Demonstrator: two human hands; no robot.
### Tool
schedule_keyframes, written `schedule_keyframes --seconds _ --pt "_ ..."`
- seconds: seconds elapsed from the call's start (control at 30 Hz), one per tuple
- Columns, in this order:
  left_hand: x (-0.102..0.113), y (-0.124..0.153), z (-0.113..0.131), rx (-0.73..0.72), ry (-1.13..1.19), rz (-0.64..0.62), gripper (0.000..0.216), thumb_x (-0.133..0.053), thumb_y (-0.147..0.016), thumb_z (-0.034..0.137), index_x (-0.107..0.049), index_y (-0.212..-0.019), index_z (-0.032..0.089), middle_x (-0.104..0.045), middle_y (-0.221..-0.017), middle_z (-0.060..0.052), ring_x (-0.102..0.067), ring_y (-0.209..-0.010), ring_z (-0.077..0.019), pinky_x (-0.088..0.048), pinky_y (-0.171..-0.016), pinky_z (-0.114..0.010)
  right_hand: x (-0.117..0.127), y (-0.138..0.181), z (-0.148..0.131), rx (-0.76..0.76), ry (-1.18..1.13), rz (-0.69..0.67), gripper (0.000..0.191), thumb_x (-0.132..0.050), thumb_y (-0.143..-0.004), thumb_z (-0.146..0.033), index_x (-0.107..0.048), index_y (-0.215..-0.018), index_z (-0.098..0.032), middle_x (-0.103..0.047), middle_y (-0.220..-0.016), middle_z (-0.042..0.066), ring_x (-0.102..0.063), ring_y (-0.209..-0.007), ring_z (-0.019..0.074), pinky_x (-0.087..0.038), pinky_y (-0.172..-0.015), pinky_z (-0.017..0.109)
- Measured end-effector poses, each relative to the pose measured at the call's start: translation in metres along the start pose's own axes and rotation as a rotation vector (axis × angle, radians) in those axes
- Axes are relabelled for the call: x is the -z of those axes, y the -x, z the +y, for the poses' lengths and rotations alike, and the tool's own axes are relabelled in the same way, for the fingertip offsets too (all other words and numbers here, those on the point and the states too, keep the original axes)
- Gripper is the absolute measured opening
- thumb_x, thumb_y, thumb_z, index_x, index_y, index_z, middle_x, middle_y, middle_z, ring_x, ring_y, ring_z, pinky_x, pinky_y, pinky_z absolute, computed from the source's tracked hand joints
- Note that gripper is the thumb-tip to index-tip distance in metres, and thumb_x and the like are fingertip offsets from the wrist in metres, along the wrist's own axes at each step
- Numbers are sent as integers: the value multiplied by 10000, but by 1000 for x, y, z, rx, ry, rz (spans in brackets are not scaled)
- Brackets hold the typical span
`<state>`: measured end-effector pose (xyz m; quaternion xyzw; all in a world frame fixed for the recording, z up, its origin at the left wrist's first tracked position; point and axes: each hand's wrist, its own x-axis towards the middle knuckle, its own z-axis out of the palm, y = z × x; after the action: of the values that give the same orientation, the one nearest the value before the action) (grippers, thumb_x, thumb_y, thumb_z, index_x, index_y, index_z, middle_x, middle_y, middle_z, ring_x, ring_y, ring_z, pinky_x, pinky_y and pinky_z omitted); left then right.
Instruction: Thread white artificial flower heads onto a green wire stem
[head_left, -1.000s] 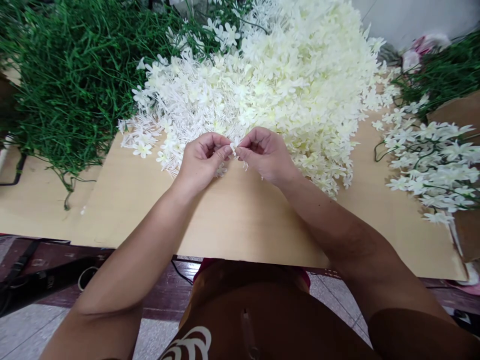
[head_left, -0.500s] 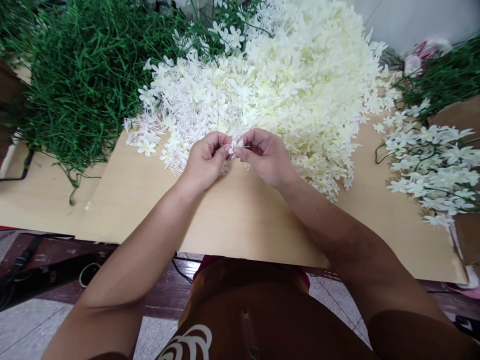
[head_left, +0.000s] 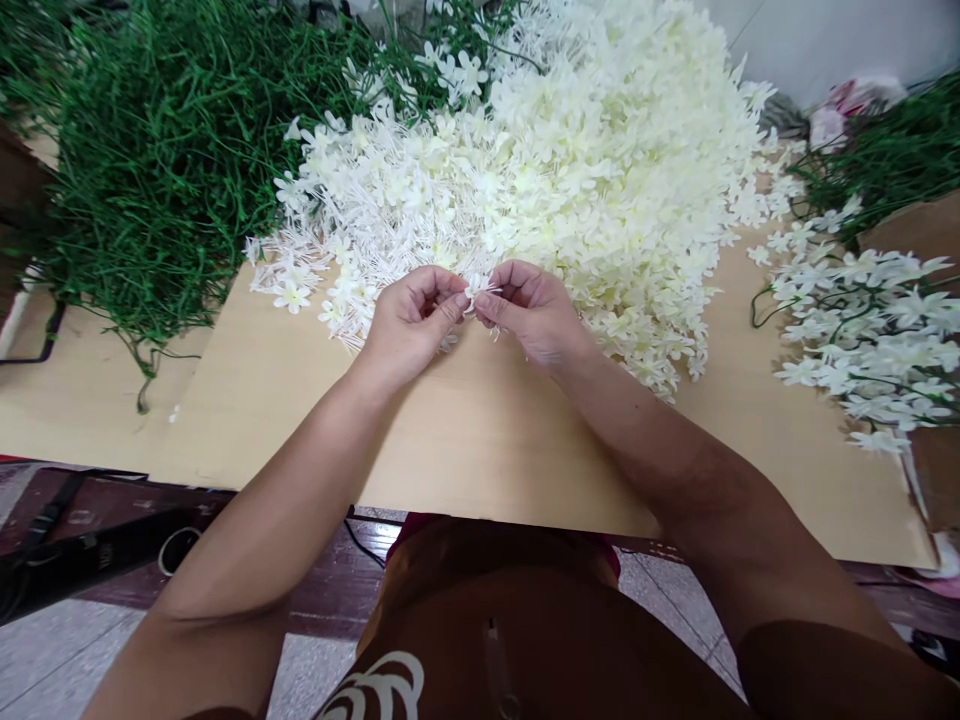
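My left hand [head_left: 411, 320] and my right hand [head_left: 531, 310] meet fingertip to fingertip at the near edge of a big heap of small white artificial flowers [head_left: 570, 150]. Between the thumbs and forefingers of both hands sits one small white flower [head_left: 475, 291] with thin white stamens. Both hands pinch it just above the light wooden board [head_left: 480, 440]. How the flower's parts fit together is hidden by my fingers.
A mass of green plastic stems [head_left: 150, 170] fills the far left. Green stems fitted with white flowers [head_left: 870, 320] lie at the right, beside a brown cardboard piece [head_left: 919, 225]. A pink flower [head_left: 840, 105] lies at the far right. Below the board's near edge are my knees.
Both hands stay pinched together at the heap's edge. The small flower has turned slightly between the fingertips, and the view has shifted a little.
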<state>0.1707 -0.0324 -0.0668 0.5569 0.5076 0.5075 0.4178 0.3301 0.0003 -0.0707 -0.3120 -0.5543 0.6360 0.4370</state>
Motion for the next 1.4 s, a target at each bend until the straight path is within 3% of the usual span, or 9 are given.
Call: schedule_keyframes --seconds 0.23,0.33,0.47,0.57,0.73,0.9,1.13,1.27,1.4 --pt "5 2 4 -88 -196 -7 205 -746 -805 319 -590 -739 203 -575 -658 13 -514 -605 -119 -409 -551 -246 2 3 -5 75 229 32 463 -833 -670 -589 -573 -782 -223 -509 -674 -53 -477 -626 90 -419 -574 248" --pt "20 -1 6 -161 -322 78 144 -723 -806 282 -617 -745 206 -605 -683 5 -523 -642 -131 -424 -601 -264 -1 7 -10 63 252 14 417 -823 -700 -548 -573 -774 -222 -524 -678 -48 -471 -616 90 -408 -566 248" --pt "49 -8 2 -162 -465 323 56 -669 -818 228 -646 -767 228 -618 -720 1 -525 -653 -140 -439 -660 -293 -18 18 -11 34 257 -231 262 -752 -799 -383 -564 -762 -206 -605 -731 -19 -554 -663 107 -475 -656 270" --pt "60 -9 -5 -141 -571 339 63 -684 -771 184 -673 -741 238 -612 -730 -5 -523 -668 -161 -437 -708 -326 -31 24 -6 66 498 -392 109 -630 -835 -164 -564 -752 -188 -657 -784 14 -593 -742 128 -484 -740 297" --pt "57 -8 -14 -126 -623 190 98 -714 -729 158 -709 -722 255 -588 -743 -28 -549 -767 -216 -421 -803 -366 -21 19 -2 140 778 -253 78 -581 -791 -97 -588 -762 -170 -652 -791 24 -574 -760 145 -446 -753 308" --pt "48 -7 -14 -112 -692 127 139 -791 -699 250 -732 -825 237 -592 -807 -43 -544 -848 -242 -423 -860 -392 -5 13 -8 110 611 -122 26 -608 -789 -190 -594 -769 -180 -642 -762 -8 -571 -740 129 -460 -744 296" --pt "32 -6 -6 -40 -856 102 124 -586 -851 221 -700 -894 201 -665 -924 -53 -595 -845 -205 -473 -833 -366 -2 8 -3 20 388 -103 104 -658 -763 -246 -573 -759 -186 -586 -727 -20 -550 -689 113 -474 -701 281" --pt "53 -7 10 -2 -813 210 168 -568 -878 218 -718 -947 187 -682 -934 -41 -578 -795 -165 -479 -811 -323 -1 6 9 -44 357 -76 105 -653 -750 -238 -561 -752 -187 -569 -691 -24 -538 -643 112 -420 -625 261" --pt "101 -27 32 143 -1067 282 183 -647 -835 190 -742 -986 153 -662 -913 -34 -547 -813 -165 -480 -909 -366 -4 5 15 45 533 -130 44 -616 -774 -178 -579 -752 -181 -608 -723 0 -547 -666 124 -417 -661 274"
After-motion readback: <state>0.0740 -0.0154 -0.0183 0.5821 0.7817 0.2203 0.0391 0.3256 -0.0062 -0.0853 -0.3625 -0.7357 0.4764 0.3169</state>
